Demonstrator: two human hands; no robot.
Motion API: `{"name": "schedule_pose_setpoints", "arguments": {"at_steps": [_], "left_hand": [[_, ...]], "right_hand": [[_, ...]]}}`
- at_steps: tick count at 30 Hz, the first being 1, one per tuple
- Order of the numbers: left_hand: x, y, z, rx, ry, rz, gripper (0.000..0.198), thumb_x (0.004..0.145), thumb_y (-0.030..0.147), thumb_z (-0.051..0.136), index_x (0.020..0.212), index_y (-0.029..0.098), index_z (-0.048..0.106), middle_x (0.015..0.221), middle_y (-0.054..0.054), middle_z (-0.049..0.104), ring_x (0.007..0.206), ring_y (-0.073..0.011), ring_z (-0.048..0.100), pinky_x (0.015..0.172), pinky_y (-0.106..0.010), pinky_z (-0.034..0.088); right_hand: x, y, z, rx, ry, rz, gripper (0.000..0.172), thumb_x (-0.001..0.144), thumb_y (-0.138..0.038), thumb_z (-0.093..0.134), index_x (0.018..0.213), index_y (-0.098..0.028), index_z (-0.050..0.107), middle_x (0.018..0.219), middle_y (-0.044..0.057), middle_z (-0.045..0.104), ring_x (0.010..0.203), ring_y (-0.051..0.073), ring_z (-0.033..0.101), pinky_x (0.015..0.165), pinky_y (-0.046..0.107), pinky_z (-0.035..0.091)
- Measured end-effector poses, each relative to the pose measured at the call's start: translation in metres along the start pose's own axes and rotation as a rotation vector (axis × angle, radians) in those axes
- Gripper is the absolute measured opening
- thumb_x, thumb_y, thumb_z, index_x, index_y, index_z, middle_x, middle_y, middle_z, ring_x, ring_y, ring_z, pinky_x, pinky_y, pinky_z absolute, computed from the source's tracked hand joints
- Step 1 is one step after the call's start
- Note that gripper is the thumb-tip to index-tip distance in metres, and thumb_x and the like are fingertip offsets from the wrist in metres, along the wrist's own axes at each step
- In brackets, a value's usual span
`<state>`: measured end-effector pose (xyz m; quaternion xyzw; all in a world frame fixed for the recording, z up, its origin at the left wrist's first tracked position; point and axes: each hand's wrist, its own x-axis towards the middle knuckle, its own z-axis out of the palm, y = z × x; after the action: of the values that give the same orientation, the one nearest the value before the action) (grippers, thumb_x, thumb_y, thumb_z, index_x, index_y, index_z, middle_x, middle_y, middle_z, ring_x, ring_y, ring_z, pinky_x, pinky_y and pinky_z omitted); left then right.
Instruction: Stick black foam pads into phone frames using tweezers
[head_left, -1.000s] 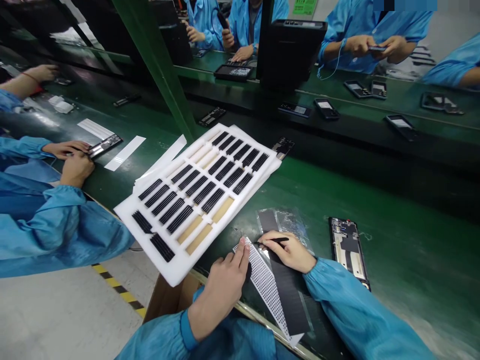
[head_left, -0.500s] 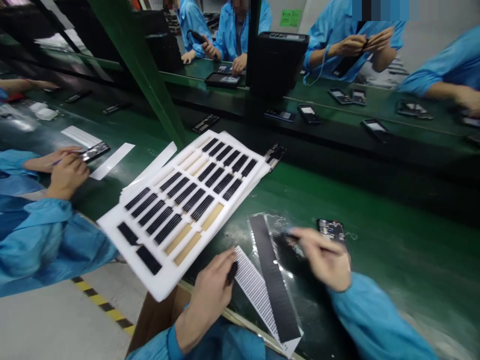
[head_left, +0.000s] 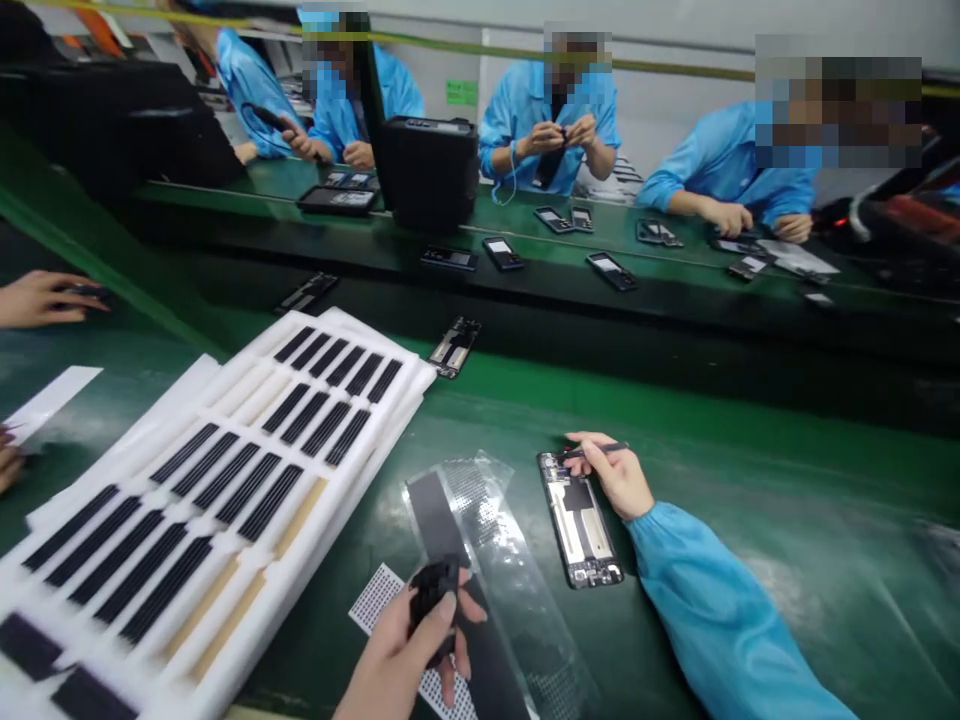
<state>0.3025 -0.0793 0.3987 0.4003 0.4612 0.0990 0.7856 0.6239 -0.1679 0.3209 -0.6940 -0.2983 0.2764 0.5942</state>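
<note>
My right hand (head_left: 616,478) pinches thin black tweezers (head_left: 600,449), their tip at the top end of an open phone frame (head_left: 578,517) lying on the green belt. My left hand (head_left: 409,648) is closed around a small black object (head_left: 433,588) that I cannot name, held just above a white dotted sticker sheet (head_left: 382,605). A long black strip on clear film (head_left: 480,540) lies between the two hands. A white foam tray (head_left: 217,480) with rows of black strips and some tan slots sits to the left.
Another phone frame (head_left: 454,347) lies farther up the belt (head_left: 712,480). Across a raised green bench (head_left: 675,265) with several phones, people in blue coats handle devices. A black box (head_left: 429,172) stands on that bench. Another person's hand (head_left: 41,297) rests at the left edge.
My right hand moved right from the sticker sheet to the phone frame with the tweezers. My left hand lifted off the sheet and closed on the black object. The view tilted up.
</note>
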Motion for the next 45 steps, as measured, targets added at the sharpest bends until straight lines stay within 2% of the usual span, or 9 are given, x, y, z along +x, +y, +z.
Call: {"name": "schedule_pose_setpoints", "arguments": {"at_steps": [4, 7, 11, 14, 17, 19, 23, 30, 45], "left_hand": [[0.012, -0.008, 0.005, 0.128, -0.091, -0.015, 0.059, 0.077, 0.068, 0.069, 0.093, 0.012, 0.074, 0.078, -0.011, 0.071, 0.055, -0.0159, 0.058, 0.041, -0.024, 0.042], [0.015, -0.011, 0.0, 0.182, -0.11, 0.011, 0.058, 0.083, 0.068, 0.063, 0.089, 0.013, 0.075, 0.059, -0.004, 0.062, 0.047, -0.0121, 0.05, 0.043, -0.023, 0.041], [-0.001, -0.014, -0.025, 0.459, 0.092, 0.243, 0.043, 0.088, 0.056, 0.064, 0.104, 0.017, 0.072, 0.078, -0.005, 0.071, 0.067, -0.0166, 0.065, 0.066, -0.025, 0.054], [-0.021, -0.017, -0.053, 0.865, 0.232, 0.504, 0.031, 0.092, 0.039, 0.061, 0.116, 0.021, 0.068, 0.107, -0.009, 0.074, 0.098, -0.0224, 0.07, 0.088, -0.029, 0.055], [-0.032, -0.021, -0.073, 1.361, 0.243, 0.755, 0.038, 0.092, 0.017, 0.049, 0.127, 0.019, 0.063, 0.116, -0.011, 0.072, 0.098, -0.023, 0.07, 0.084, -0.03, 0.058], [-0.033, -0.025, -0.079, 1.639, 0.269, 0.836, 0.052, 0.086, 0.006, 0.044, 0.135, 0.015, 0.059, 0.13, -0.013, 0.067, 0.098, -0.0238, 0.07, 0.082, -0.033, 0.059], [-0.026, -0.035, -0.079, 1.877, 0.325, 0.757, 0.062, 0.081, 0.002, 0.045, 0.142, 0.011, 0.053, 0.15, -0.012, 0.054, 0.09, -0.0214, 0.068, 0.078, -0.034, 0.06], [-0.02, -0.044, -0.08, 1.917, 0.271, 0.665, 0.063, 0.084, 0.008, 0.053, 0.146, 0.01, 0.051, 0.152, -0.01, 0.052, 0.09, -0.0213, 0.066, 0.072, -0.032, 0.06], [-0.019, -0.033, -0.075, 1.996, 0.161, 0.568, 0.068, 0.082, 0.005, 0.051, 0.149, 0.006, 0.045, 0.15, -0.013, 0.053, 0.088, -0.0223, 0.068, 0.069, -0.034, 0.062]], "right_hand": [[0.002, -0.002, -0.002, -0.017, -0.03, 0.019, 0.05, 0.088, -0.065, 0.063, 0.086, -0.016, 0.073, 0.077, 0.01, 0.075, 0.077, 0.025, 0.076, 0.068, 0.032, 0.058], [0.005, -0.005, -0.005, -0.014, -0.023, 0.027, 0.052, 0.086, -0.069, 0.062, 0.087, -0.017, 0.073, 0.072, 0.009, 0.074, 0.076, 0.025, 0.075, 0.067, 0.033, 0.059], [-0.008, -0.023, 0.008, -0.012, -0.008, 0.013, 0.051, 0.086, -0.069, 0.062, 0.08, -0.019, 0.072, 0.076, 0.01, 0.075, 0.069, 0.023, 0.074, 0.062, 0.032, 0.059], [-0.037, -0.044, 0.051, -0.023, -0.141, -0.063, 0.041, 0.095, -0.056, 0.059, 0.087, -0.019, 0.073, 0.083, 0.009, 0.076, 0.068, 0.021, 0.073, 0.067, 0.031, 0.061], [-0.073, -0.06, 0.112, -0.033, -0.401, -0.155, 0.026, 0.102, -0.036, 0.052, 0.103, -0.02, 0.072, 0.091, 0.007, 0.077, 0.081, 0.019, 0.074, 0.078, 0.029, 0.06], [-0.093, -0.059, 0.146, -0.044, -0.483, -0.193, 0.022, 0.103, -0.028, 0.05, 0.103, -0.02, 0.07, 0.098, 0.006, 0.077, 0.09, 0.017, 0.073, 0.084, 0.026, 0.057], [-0.106, -0.04, 0.174, -0.075, -0.472, -0.237, 0.019, 0.102, -0.023, 0.05, 0.104, -0.021, 0.069, 0.101, 0.005, 0.076, 0.094, 0.016, 0.072, 0.087, 0.024, 0.056], [-0.104, -0.029, 0.168, -0.139, -0.479, -0.286, 0.019, 0.102, -0.022, 0.051, 0.105, -0.021, 0.07, 0.101, 0.006, 0.076, 0.095, 0.017, 0.073, 0.087, 0.025, 0.057], [-0.103, -0.032, 0.168, -0.146, -0.533, -0.376, 0.02, 0.101, -0.015, 0.051, 0.111, -0.022, 0.067, 0.1, 0.005, 0.074, 0.093, 0.017, 0.071, 0.083, 0.027, 0.056]]}}
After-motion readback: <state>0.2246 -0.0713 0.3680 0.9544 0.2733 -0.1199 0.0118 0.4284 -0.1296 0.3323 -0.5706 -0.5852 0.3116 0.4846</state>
